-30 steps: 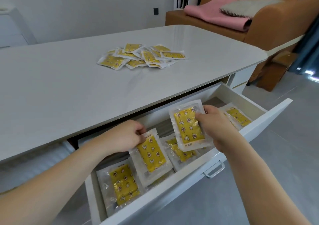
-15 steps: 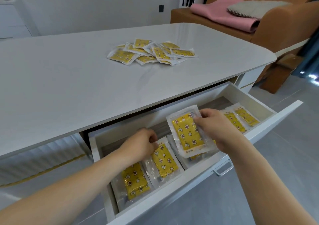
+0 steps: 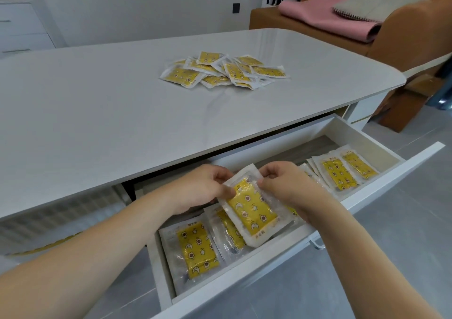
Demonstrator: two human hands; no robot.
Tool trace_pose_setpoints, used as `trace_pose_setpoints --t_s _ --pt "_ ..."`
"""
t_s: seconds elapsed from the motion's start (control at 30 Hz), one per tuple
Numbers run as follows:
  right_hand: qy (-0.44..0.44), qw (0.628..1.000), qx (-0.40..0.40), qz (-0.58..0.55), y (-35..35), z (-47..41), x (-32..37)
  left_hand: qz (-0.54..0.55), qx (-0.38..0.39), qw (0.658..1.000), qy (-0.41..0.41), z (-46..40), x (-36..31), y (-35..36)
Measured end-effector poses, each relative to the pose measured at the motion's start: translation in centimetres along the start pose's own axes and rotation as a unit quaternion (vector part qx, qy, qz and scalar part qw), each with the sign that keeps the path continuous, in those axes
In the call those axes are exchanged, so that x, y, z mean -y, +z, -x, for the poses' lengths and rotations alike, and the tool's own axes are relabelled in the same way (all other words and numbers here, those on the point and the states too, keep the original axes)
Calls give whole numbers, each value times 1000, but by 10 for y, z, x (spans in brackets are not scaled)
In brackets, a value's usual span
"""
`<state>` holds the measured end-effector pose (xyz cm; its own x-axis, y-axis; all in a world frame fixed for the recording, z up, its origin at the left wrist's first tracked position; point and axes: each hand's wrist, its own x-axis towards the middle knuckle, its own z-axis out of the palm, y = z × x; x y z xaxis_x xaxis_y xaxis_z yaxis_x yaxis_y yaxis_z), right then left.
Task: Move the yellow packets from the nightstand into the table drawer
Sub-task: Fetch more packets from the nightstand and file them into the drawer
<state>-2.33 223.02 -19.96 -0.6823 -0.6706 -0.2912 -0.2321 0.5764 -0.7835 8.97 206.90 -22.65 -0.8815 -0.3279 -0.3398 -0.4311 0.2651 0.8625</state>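
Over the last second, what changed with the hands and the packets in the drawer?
The left hand let go of the packet it was laying in the drawer and moved right to pinch the top edge of the raised packet, which the right hand still holds. The pile on the table and the packets at the drawer's right end stayed put.

You are in a home, in a living room or bedroom by the look of it. A brown upholstered armchair (image 3: 403, 37) stands behind the desk (image 3: 122, 103), with a folded pink blanket (image 3: 325, 18) and a grey cushion (image 3: 371, 8) on it. At the far left you see a white chest of drawers (image 3: 22, 25) against a plain white wall (image 3: 146, 5). The floor (image 3: 403, 221) is laid with grey tiles.
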Motion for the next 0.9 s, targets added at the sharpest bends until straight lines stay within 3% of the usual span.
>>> trace_pose_setpoints --t_s 0.17,0.27,0.43,0.63,0.77,0.9 --pt "5 998 33 -47 11 -3 2 -145 33 985 -91 12 1 -23" --pt "-15 999 17 24 14 -5 -1 -222 65 962 -146 17 4 -37" --pt "-58 986 -4 154 18 0 3 -428 122 878 -177 22 6 -31" --pt "-74 979 -15 189 24 1 4 -530 157 811 -192 24 12 -14" --pt "-75 977 -15 200 25 1 5 -542 117 813 -176 26 11 -9" --pt "-76 975 -17 208 25 3 7 -550 25 822 -144 25 12 0"
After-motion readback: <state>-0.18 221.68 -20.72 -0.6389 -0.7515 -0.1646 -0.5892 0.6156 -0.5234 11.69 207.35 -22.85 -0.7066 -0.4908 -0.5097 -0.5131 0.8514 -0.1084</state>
